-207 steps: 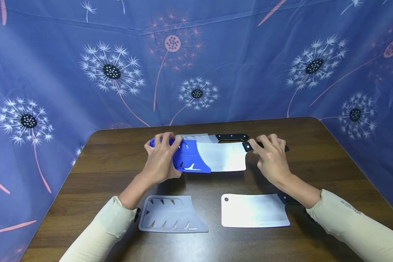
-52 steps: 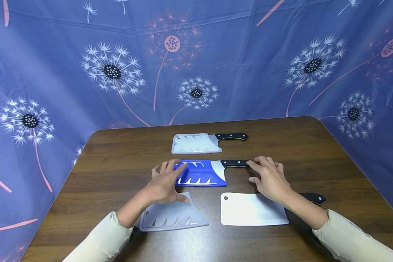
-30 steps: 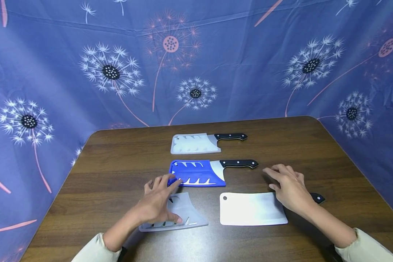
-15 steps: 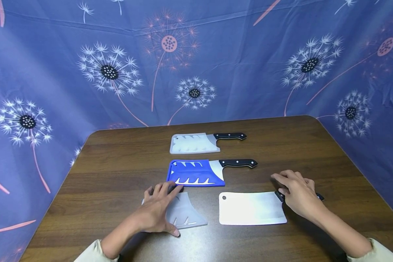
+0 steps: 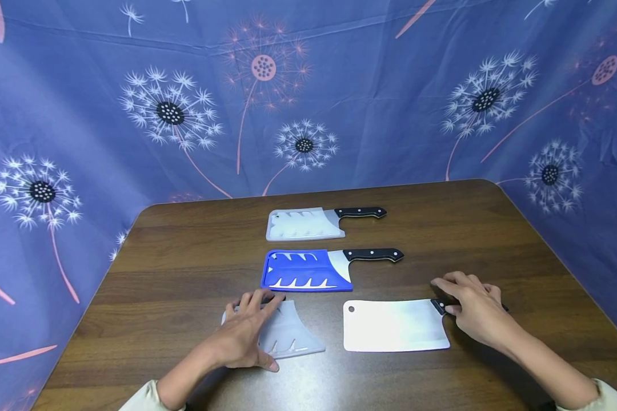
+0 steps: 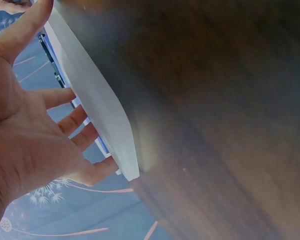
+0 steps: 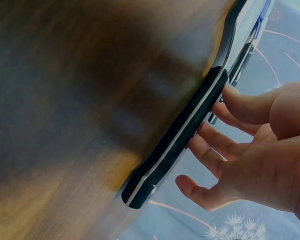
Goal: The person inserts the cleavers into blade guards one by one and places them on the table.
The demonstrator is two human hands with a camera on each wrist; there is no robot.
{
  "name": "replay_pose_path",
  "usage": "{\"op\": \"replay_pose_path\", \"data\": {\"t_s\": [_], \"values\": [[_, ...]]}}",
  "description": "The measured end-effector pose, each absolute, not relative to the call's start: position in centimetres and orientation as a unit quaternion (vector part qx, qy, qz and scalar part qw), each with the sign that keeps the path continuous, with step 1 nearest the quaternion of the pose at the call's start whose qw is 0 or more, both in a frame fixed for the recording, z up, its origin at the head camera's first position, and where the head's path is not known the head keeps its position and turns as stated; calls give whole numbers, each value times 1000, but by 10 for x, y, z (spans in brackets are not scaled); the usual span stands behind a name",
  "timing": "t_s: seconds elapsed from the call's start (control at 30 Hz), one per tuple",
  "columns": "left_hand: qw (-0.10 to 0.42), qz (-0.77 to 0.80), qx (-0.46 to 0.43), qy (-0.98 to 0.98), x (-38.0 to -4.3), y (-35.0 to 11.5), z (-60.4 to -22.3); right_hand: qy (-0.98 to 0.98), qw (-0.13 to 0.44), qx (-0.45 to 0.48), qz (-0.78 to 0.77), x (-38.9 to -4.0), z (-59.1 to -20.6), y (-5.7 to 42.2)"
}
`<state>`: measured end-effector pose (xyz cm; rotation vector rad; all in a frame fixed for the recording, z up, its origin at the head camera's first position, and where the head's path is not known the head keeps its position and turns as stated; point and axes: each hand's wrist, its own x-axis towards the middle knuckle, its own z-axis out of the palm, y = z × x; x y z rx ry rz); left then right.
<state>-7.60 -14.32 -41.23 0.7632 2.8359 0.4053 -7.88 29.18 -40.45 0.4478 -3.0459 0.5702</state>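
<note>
A translucent grey blade sheath (image 5: 293, 331) lies flat at the front left of the table. My left hand (image 5: 241, 334) spans it, with spread fingers at its far edge and the thumb by its near edge. In the left wrist view that hand's fingertips (image 6: 110, 165) meet the sheath's rim. A bare cleaver (image 5: 396, 325) lies to the right, blade pointing left. Above its black handle (image 7: 185, 130) is my right hand (image 5: 475, 308), thumb against the handle and loosely bent fingers beyond it, not closed around it. Part of the handle is hidden under this hand.
Behind the grey sheath lies a cleaver in a blue sheath (image 5: 305, 271), handle to the right. Farther back is another cleaver in a whitish sheath (image 5: 303, 224). The wooden table (image 5: 185, 257) ends at a blue dandelion-print cloth (image 5: 391, 114).
The blue-sheathed cleaver, earlier in both hands, now lies on the table. My left hand has come down over the grey sheath; my right has moved right and nearer to the bare cleaver's handle.
</note>
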Motion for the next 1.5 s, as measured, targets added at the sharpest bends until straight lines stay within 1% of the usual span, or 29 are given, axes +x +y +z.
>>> {"op": "replay_pose_path", "data": {"t_s": [0.23,0.57,0.73,0.83,1.0,1.23,1.5], "values": [[82,140,256,953,-76,-143,-414,-974,-2,140,176,-77,-410,292],[89,155,253,951,-75,-141,-414,-970,32,151,190,-80,-416,297],[86,161,258,949,-75,-141,-415,-968,38,160,189,-81,-417,299],[80,165,263,947,-74,-141,-415,-967,53,176,175,-81,-419,300],[57,171,270,946,-75,-141,-415,-964,89,198,155,-80,-422,300],[21,166,263,950,-78,-140,-412,-955,147,199,164,-81,-420,297],[-35,150,253,955,-81,-139,-405,-946,201,189,172,-80,-413,291]]}}
